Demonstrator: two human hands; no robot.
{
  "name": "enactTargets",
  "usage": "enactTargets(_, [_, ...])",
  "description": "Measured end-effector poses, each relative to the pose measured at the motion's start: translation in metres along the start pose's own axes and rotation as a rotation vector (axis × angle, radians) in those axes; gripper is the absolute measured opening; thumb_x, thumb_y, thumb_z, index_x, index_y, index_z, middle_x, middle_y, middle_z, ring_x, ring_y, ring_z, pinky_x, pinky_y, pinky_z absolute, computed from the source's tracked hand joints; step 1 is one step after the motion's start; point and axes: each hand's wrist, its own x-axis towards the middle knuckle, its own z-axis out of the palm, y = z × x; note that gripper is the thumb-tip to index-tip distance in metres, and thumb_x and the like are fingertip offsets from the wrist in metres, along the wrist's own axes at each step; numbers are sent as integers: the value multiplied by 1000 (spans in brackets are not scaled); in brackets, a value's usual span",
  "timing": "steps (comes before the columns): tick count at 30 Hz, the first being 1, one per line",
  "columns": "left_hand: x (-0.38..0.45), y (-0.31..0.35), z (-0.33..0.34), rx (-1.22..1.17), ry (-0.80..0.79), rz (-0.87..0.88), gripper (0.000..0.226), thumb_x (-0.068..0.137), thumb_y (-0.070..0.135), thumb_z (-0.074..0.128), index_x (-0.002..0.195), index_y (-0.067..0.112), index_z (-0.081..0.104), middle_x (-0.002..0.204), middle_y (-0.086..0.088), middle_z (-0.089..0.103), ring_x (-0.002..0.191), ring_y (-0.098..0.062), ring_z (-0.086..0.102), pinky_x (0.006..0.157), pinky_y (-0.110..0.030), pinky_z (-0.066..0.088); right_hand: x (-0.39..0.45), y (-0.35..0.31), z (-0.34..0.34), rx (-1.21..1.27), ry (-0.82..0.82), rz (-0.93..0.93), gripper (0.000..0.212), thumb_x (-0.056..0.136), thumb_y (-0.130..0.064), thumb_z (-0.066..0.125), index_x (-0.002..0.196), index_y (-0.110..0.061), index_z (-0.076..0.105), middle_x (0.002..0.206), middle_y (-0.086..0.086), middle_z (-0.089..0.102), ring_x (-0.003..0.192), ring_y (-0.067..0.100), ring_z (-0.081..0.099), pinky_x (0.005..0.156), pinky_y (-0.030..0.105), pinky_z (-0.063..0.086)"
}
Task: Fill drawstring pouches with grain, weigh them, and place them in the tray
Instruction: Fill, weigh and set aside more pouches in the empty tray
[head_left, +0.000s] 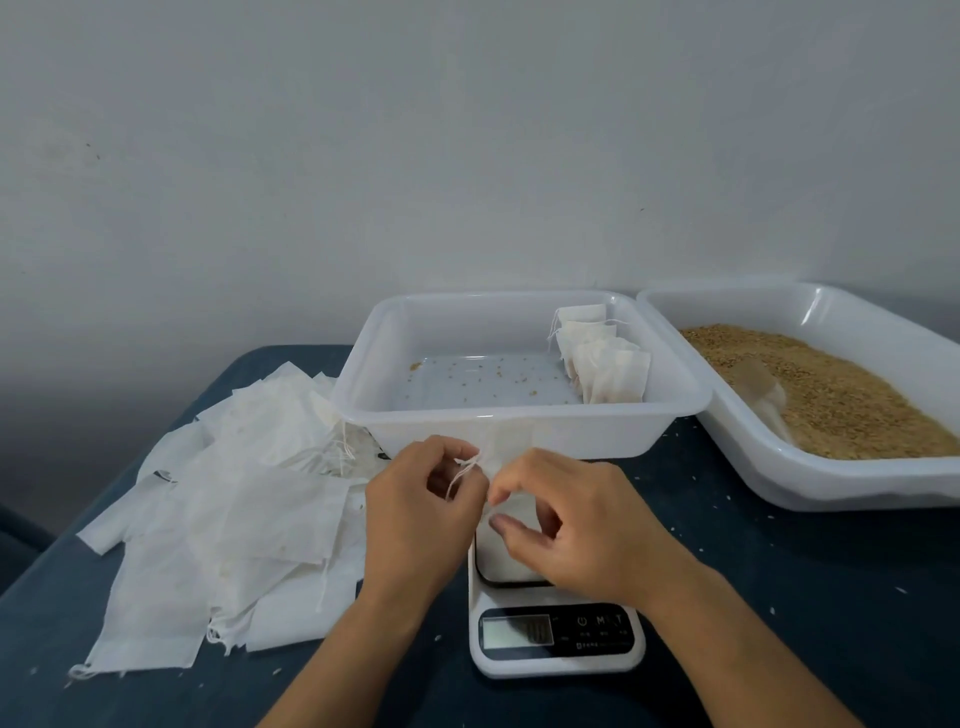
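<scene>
Now we are working over the counter (727, 545), with the pile of empty pouches (234, 493) lying flat at our left, well clear of the scale. Our left hand (415, 514) is pinching the drawstring (464, 474) between curled fingertips, and our right hand (571, 525) is pinching the gathered neck of the pouch (511, 506), which is sitting on the scale (556, 597) just in front of the tray (519, 431). To close it well, we are keeping the right fingers low on the neck so the grain stays down, and we should draw the string sideways rather than upward, so the pouch is not lifted or tipped off the platform. The display is too blurred for us to read, so we cannot tell the weight. Filled pouches (602, 358) are standing in a row in the tray's right corner. At far right the grain bin (831, 478) is holding the grain and a scoop (763, 395).
</scene>
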Motion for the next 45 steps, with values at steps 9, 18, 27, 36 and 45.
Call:
enactTargets(9, [6, -3, -11, -124, -291, -97, 21, 84, 14, 78, 84, 35, 77, 64, 2, 66, 57, -4, 56, 58, -13, 45, 2, 4, -8, -189, -122, 58, 26, 85, -28, 65, 110, -33, 68, 102, -15, 69, 67, 7, 62, 52, 25, 50])
enactTargets(18, [5, 3, -16, -394, -374, -36, 60, 65, 55, 75, 123, 43, 67, 117, 11, 72, 113, -6, 66, 98, -27, 51, 3, -4, -14, 48, -63, 230, 7, 95, -41, 59, 96, -34, 58, 92, -20, 56, 68, 4, 56, 62, 15, 36])
enactTargets(27, [14, 18, -19, -394, -870, 17, 65, 87, 29, 72, 144, 44, 47, 145, 4, 60, 137, -14, 53, 111, -45, 41, 8, -14, -24, 419, -5, 324, 12, 101, -30, 52, 99, -38, 61, 73, -19, 63, 65, 4, 61, 58, 15, 44])
enactTargets(36, [20, 28, -25, -507, -958, -261, 39, 84, 23, 71, 122, 18, 67, 109, -7, 67, 99, -18, 61, 79, -35, 47, 3, -5, -36, 511, -163, 325, 17, 101, -30, 59, 96, -15, 66, 78, -3, 74, 56, 18, 68, 54, 29, 55])
enactTargets(45, [36, 43, -26, -302, -1106, -111, 25, 85, 21, 71, 109, 30, 69, 98, 11, 67, 89, -4, 61, 79, -26, 50, 7, -10, -55, 246, -323, 349, 43, 94, -63, 51, 85, -25, 68, 85, -17, 72, 70, 13, 72, 63, 35, 58])
